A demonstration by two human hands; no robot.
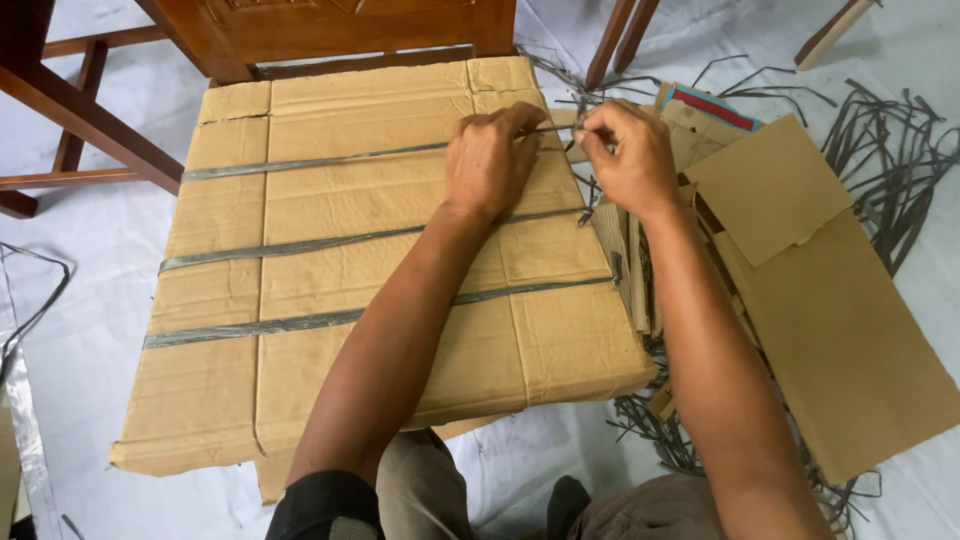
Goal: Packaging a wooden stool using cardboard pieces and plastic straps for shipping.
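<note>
A flat bundle of brown cardboard [330,280] lies in front of me, bound across by three grey plastic straps. My left hand [490,160] rests on the bundle near its far right corner and pinches the farthest strap [320,160]. My right hand [630,150] is just beside it, past the bundle's right edge, fingers closed on the same strap's end. The two other straps [300,243] run parallel nearer to me.
Loose flattened cardboard pieces [830,330] lie to the right on a white floor sheet. Tangled grey strap offcuts [900,170] are scattered at the far right. Brown wooden furniture [330,30] stands behind the bundle, with wooden legs [80,120] at the left.
</note>
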